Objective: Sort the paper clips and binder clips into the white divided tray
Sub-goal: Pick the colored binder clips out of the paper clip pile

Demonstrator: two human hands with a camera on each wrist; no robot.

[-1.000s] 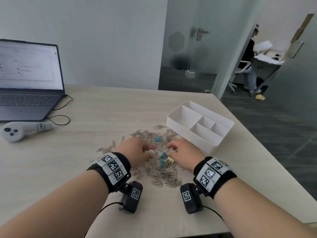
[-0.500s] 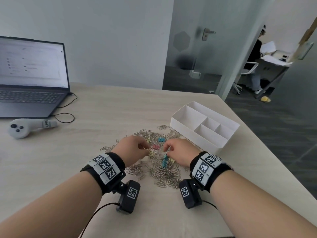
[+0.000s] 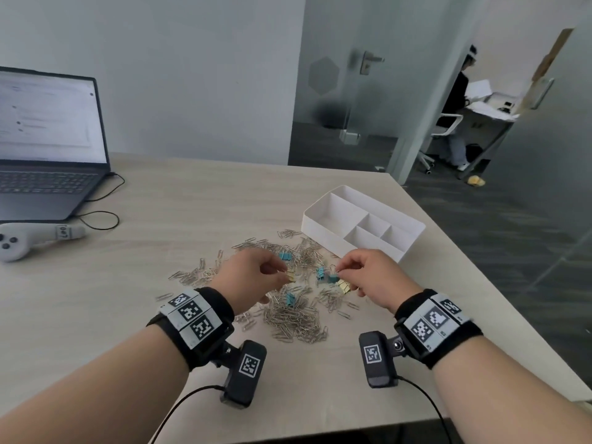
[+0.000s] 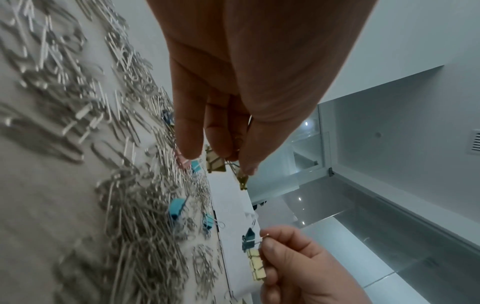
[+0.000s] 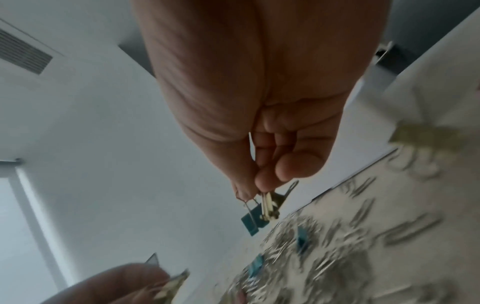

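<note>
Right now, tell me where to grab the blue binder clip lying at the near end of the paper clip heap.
Take the blue binder clip by its coloured body, pinching the two flat sides from above. It lies on loose paper clips, so a grip from the side would likely rake them along; whether its wire handles stand up is unclear.

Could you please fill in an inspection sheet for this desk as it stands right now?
Surface: pale wood-grain table, loose clips strewn at its middle.
Job's things: silver wire paper clips heaped; blue binder clips among them; white divided plastic tray beside the heap, compartments empty as far as visible.
Clutter: open grey laptop; white handheld controller.
Hands: left hand pinches gold binder clips; right hand pinches a dark teal binder clip and pale yellow binder clips.
Cables: thin black cable by the laptop.
Surroundings: glass door, a seated person beyond.
</note>
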